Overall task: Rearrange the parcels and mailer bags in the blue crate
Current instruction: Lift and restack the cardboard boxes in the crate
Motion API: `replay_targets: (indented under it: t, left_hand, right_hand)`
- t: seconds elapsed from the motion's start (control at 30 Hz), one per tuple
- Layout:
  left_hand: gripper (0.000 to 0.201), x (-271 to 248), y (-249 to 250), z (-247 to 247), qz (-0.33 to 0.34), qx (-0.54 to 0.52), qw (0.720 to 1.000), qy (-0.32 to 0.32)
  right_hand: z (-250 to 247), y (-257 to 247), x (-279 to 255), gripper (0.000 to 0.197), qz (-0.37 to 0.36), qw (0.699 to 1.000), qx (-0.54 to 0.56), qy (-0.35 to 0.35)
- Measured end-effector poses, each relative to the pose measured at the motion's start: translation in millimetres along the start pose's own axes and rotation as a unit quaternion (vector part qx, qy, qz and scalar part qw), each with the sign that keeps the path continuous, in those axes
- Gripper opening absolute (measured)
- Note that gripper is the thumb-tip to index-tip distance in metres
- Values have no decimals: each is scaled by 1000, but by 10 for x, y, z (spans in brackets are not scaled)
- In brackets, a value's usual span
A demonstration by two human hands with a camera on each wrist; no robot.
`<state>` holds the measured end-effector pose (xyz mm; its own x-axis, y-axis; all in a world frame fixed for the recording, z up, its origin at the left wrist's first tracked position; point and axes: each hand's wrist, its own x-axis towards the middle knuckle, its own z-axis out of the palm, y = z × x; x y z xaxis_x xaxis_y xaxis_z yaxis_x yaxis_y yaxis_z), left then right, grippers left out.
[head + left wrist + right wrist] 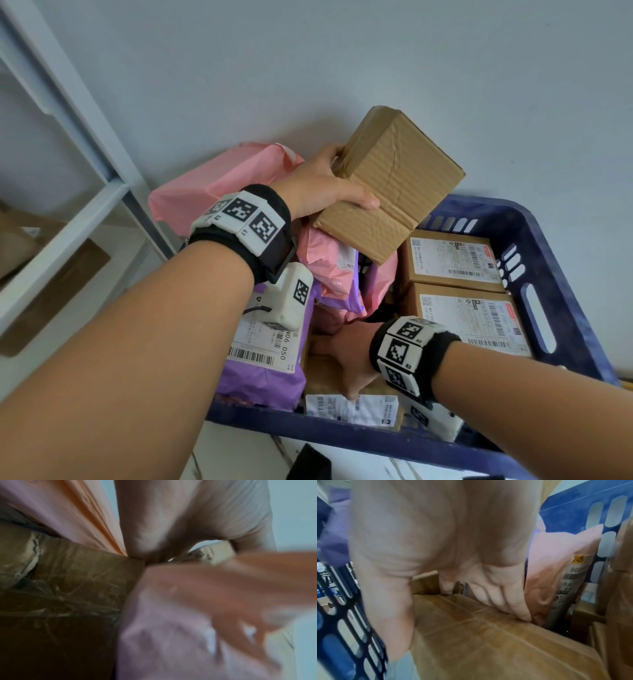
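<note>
Above the blue crate (pixel 544 240), seen from the head, a plain cardboard box (pixel 387 185) is gripped by the left hand (pixel 322 185), over pink mailer bags (pixel 219 192). At the right wrist, the right hand (pixel 453 547) is pressed, fingers (pixel 513 601) straight, on a brown parcel (pixel 488 642) inside the crate.

Taped brown cardboard parcel (pixel 387 181) tilted, gripped in left hand (pixel 322 185) above blue crate (pixel 548 260); pink mailer bags (pixel 212 185) beneath; labelled boxes (pixel 455 260) beyond right hand (pixel 346 356).

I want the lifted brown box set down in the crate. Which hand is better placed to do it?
Left. The left hand already grips the brown box above the blue crate; the right hand is down on a low carton.
</note>
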<state>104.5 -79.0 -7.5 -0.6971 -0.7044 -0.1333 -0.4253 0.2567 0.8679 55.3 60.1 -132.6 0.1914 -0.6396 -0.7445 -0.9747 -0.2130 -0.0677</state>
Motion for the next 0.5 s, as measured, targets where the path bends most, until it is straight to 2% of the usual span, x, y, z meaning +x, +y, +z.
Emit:
replay_targets:
  t: [0.2, 0.37, 0.43, 0.5]
  left_hand:
    - [101, 0, 1, -6, -6, 1, 1000, -3]
    - [101, 12, 21, -16, -8, -3, 1000, -6]
    - [102, 16, 13, -9, -10, -3, 1000, -3]
    - [101, 20, 1, -7, -11, -6, 1000, 1]
  right_hand:
    - [-24, 17, 72, 77, 22, 1000, -5, -18]
    - [-127, 169, -17, 83, 21, 995, 89, -29]
    - [-149, 225, -6, 77, 8, 996, 85, -31]
    - [-137, 258, 43, 59, 3, 999, 30, -24]
